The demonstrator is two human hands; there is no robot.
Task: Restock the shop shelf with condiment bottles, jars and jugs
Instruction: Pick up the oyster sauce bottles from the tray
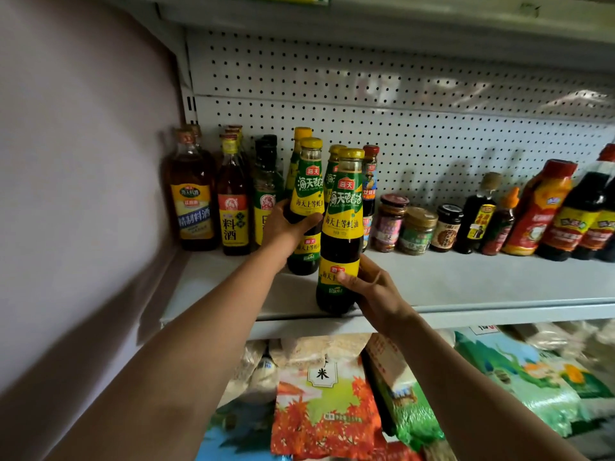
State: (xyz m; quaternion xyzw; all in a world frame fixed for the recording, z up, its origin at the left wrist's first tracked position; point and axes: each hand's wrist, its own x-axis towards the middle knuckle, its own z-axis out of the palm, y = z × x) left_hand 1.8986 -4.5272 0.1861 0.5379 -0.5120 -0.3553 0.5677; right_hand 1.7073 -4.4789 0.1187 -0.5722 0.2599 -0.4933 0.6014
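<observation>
Two dark oyster sauce bottles with yellow caps and green-yellow labels stand on the grey shelf (pixel 466 287). My left hand (pixel 283 229) grips the rear one (pixel 307 191) around its middle. My right hand (pixel 369 287) holds the front bottle (pixel 342 221) by its lower part, close to the shelf's front edge. Two more bottles of the same kind stand behind them, mostly hidden.
Cooking wine and vinegar bottles (pixel 233 207) fill the shelf's left end by the wall. Small jars (pixel 416 229) and red and dark sauce bottles (pixel 539 211) line the back right. A pegboard (pixel 399 128) backs the shelf. Rice bags (pixel 326 410) lie below.
</observation>
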